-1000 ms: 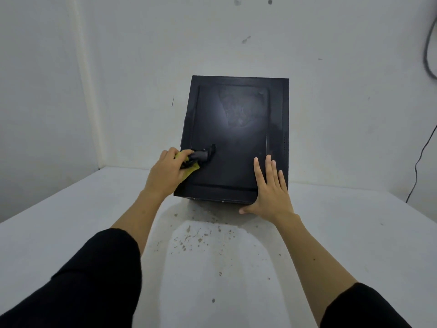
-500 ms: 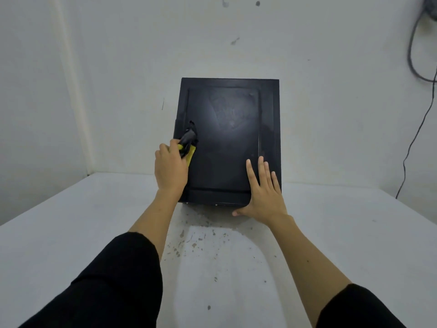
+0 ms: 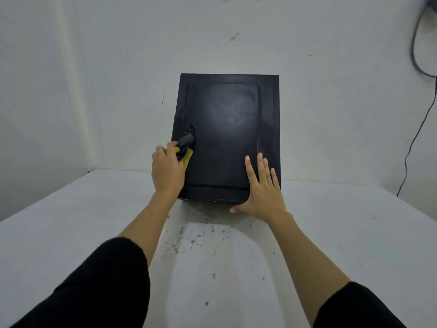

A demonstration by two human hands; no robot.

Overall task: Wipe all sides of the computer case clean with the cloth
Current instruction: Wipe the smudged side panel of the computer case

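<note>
At nine o'clock on the computer case (image 3: 227, 138), the left hand (image 3: 166, 171) gripped the cloth (image 3: 185, 147); the right hand (image 3: 262, 192) lay flat, fingers straight, bracing at five

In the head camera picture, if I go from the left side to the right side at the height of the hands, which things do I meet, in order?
left hand → cloth that it grips → bare panel of the computer case → right hand lying flat on the case → cable hanging down the wall
</note>
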